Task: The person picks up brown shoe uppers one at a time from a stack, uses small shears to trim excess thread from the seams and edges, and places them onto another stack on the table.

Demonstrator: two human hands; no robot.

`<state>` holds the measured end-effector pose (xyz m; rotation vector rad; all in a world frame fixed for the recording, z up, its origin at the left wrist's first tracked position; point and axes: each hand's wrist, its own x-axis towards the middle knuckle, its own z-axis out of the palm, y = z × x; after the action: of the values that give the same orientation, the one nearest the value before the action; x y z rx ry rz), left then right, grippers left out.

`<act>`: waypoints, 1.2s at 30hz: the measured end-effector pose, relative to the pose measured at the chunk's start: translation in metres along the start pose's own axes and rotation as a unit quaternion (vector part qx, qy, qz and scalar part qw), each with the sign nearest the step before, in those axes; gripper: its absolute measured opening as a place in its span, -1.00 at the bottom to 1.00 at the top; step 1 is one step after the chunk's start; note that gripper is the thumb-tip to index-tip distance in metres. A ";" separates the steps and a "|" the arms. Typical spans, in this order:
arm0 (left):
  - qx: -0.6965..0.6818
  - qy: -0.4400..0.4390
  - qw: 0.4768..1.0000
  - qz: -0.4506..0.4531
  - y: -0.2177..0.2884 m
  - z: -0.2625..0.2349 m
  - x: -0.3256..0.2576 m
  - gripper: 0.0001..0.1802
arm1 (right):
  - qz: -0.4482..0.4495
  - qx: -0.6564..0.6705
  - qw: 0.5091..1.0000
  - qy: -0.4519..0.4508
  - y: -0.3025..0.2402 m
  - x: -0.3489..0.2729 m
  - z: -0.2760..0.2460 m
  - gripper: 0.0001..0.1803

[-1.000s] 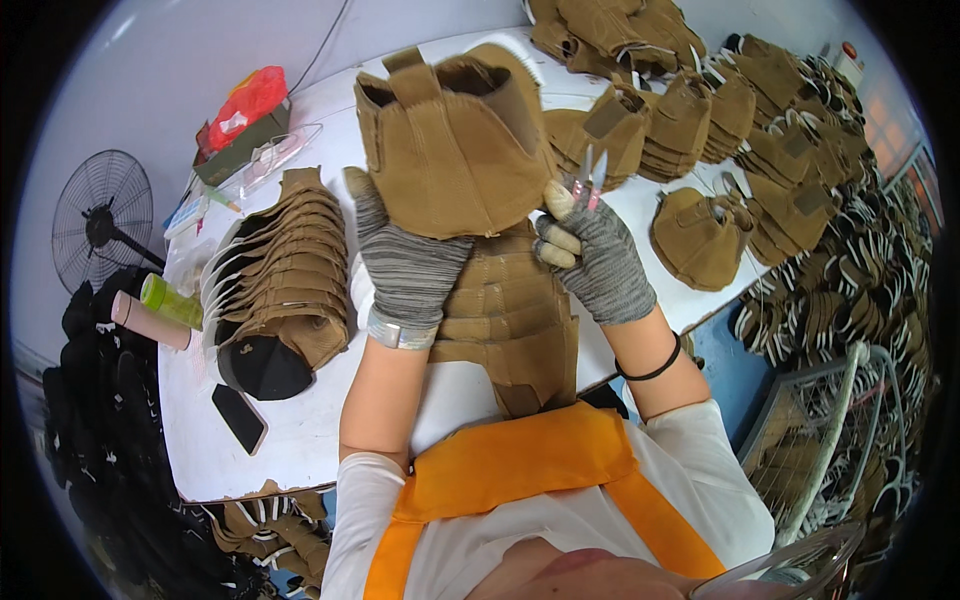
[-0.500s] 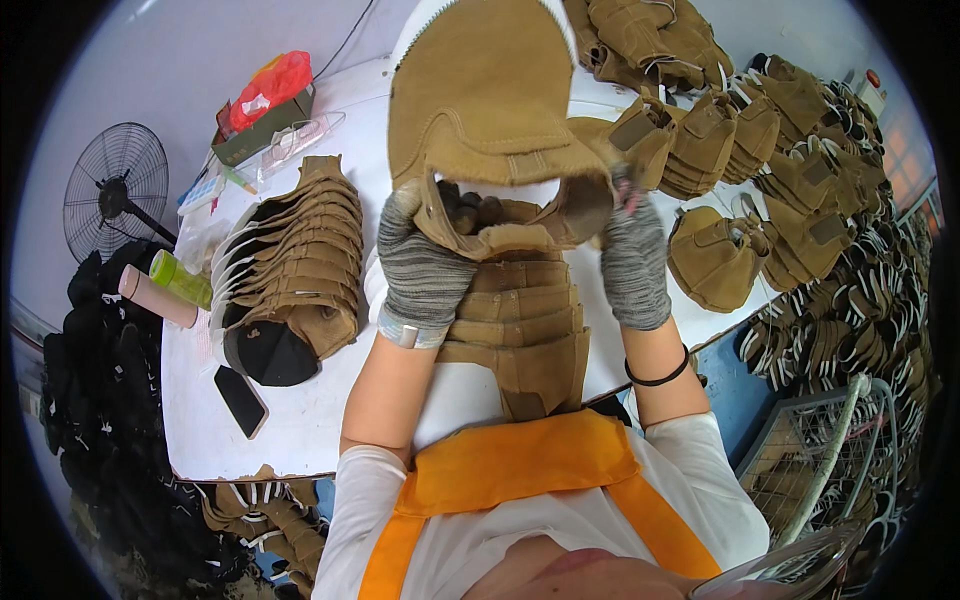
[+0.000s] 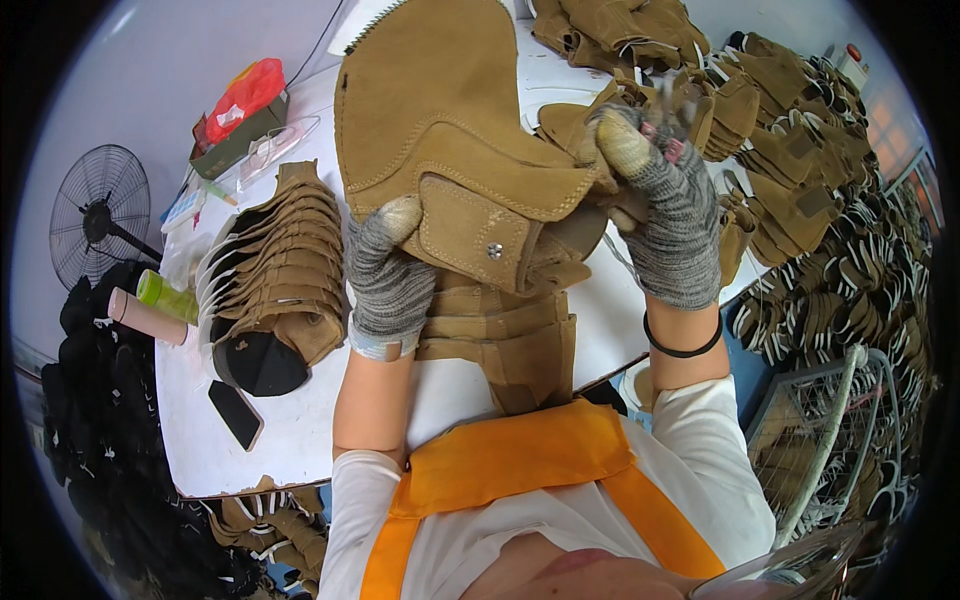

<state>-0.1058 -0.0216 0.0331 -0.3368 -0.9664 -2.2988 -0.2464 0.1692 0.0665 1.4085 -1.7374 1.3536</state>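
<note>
Both hands wear grey knitted gloves with pale fingertips. I hold a brown suede shoe upper [image 3: 440, 110] above the table, its stitched flap with a round silver stud towards me. My left hand [image 3: 388, 275] is closed on its lower left side, thumb on the front face. My right hand [image 3: 668, 205] pinches its right edge between thumb and fingers. Something thin and blurred shows above the right fingers, too smeared to name. Below the held piece, a row of overlapping brown uppers [image 3: 515, 350] lies on the white table [image 3: 300, 440].
To the left stand a stack of nested uppers [image 3: 285, 270], a phone [image 3: 236, 414], a pink bottle [image 3: 147, 316], a green cup [image 3: 165, 295] and a fan [image 3: 97, 220]. More uppers [image 3: 790, 200] fill the right side, beside a wire basket [image 3: 815, 440].
The upper has turned and shifted left, so its opening no longer faces me and the studded flap shows. My right hand has risen and now pinches its right edge.
</note>
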 end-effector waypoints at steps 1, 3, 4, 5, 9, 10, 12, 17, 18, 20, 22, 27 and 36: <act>-0.011 0.003 1.000 -0.012 0.001 -0.002 0.000 -0.30 | 0.039 0.023 0.999 -0.002 -0.002 0.003 0.003 -0.61; -0.033 0.009 0.999 -0.036 0.000 -0.009 0.001 -0.30 | 0.214 0.292 0.932 -0.018 -0.021 0.009 0.001 -0.72; -0.036 0.009 0.999 -0.038 -0.001 -0.010 0.002 -0.31 | 0.298 0.419 0.857 -0.004 -0.037 0.017 0.000 -0.75; -0.040 0.008 0.998 -0.040 -0.002 -0.012 0.003 -0.32 | 0.310 0.418 0.854 -0.015 -0.036 0.018 -0.001 -0.75; -0.048 0.012 0.998 -0.045 -0.005 -0.009 0.005 -0.35 | 0.303 0.349 0.886 -0.038 -0.032 0.019 -0.004 -0.70; -0.055 0.013 0.997 -0.049 -0.005 -0.010 0.005 -0.37 | 0.282 0.318 0.905 -0.018 -0.032 0.018 -0.004 -0.69; -0.068 0.016 0.996 -0.059 -0.005 -0.015 0.007 -0.40 | 0.235 0.255 0.937 0.042 -0.032 0.017 0.000 -0.66; -0.181 -0.161 0.969 0.048 -0.015 -0.060 0.021 -0.62 | 0.354 0.276 0.893 -0.043 -0.008 -0.004 -0.013 -0.66; -0.176 -0.124 0.975 0.053 -0.018 -0.064 0.020 -0.58 | 0.353 0.248 0.901 -0.052 -0.005 -0.016 -0.003 -0.62; -0.282 0.043 0.958 0.010 -0.029 -0.100 0.018 -0.48 | 0.360 0.227 0.903 -0.060 -0.005 -0.040 0.023 -0.55; -0.266 0.086 0.960 0.011 -0.033 -0.121 0.015 -0.39 | 0.388 0.297 0.871 -0.048 -0.009 -0.053 0.042 -0.47; 0.215 0.025 0.966 0.140 -0.028 -0.113 0.020 -0.42 | 0.359 0.596 0.719 0.009 -0.032 -0.035 0.038 -0.68; 0.030 0.027 0.999 -0.005 -0.004 0.013 -0.006 -0.24 | 0.342 0.408 0.843 0.071 -0.025 -0.018 0.018 -0.74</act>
<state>-0.1037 -0.0078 0.0371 -0.2440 -1.0099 -2.2700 -0.2140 0.1609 0.0536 0.9873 -1.6896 2.7549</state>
